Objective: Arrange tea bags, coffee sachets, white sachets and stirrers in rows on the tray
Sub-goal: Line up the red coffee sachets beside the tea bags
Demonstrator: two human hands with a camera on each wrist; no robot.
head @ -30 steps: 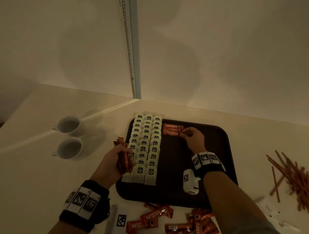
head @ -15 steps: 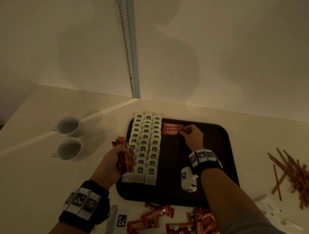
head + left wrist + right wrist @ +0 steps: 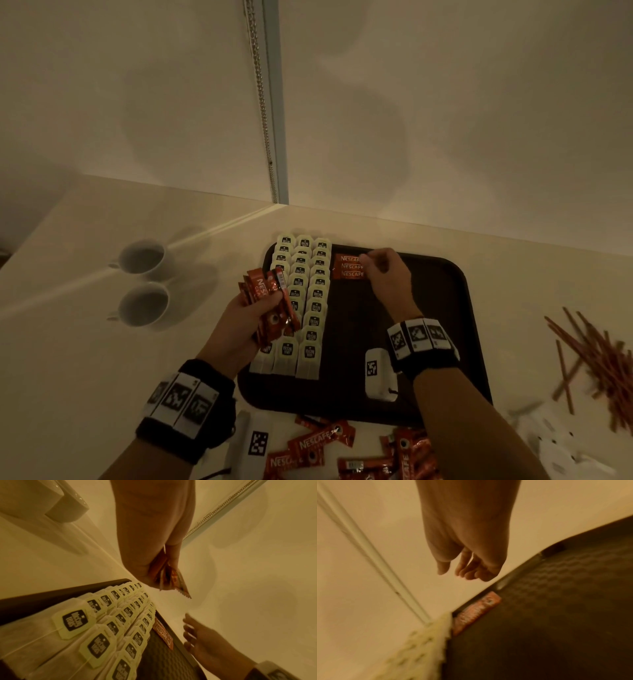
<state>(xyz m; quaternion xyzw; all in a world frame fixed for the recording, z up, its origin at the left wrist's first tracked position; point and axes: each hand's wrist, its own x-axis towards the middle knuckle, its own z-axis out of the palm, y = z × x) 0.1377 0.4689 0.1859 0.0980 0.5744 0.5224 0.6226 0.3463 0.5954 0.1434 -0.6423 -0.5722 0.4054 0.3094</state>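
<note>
On the dark tray (image 3: 455, 308), three rows of tea bags (image 3: 301, 301) are laid along its left side, and three coffee sachets (image 3: 349, 266) are stacked as the start of a row just right of them, at the far edge. Half a second ago the right hand (image 3: 387, 277) was pressed to the right end of those sachets; it is now seen lifted slightly clear of them, fingers loosely curled and nothing held, as the right wrist view confirms. From this it is judged that the third sachet has been released and settled in place.

A fanned bundle of coffee sachets (image 3: 270, 301) is gripped in the left hand (image 3: 246, 329), held above the left edge of the tray over the tea bags, much as a second ago. The next sachet is probably to be drawn from this bundle and laid just nearer than the three in place.

More coffee sachets (image 3: 322, 445) are scattered on the bench (image 3: 68, 342) near the tray's near edge; the stirrers (image 3: 596, 356) lie in a loose heap on the right, and white sachets (image 3: 561, 445) are seen blurred near them, none yet arranged. Two cups (image 3: 144, 281) stand at the left.
</note>
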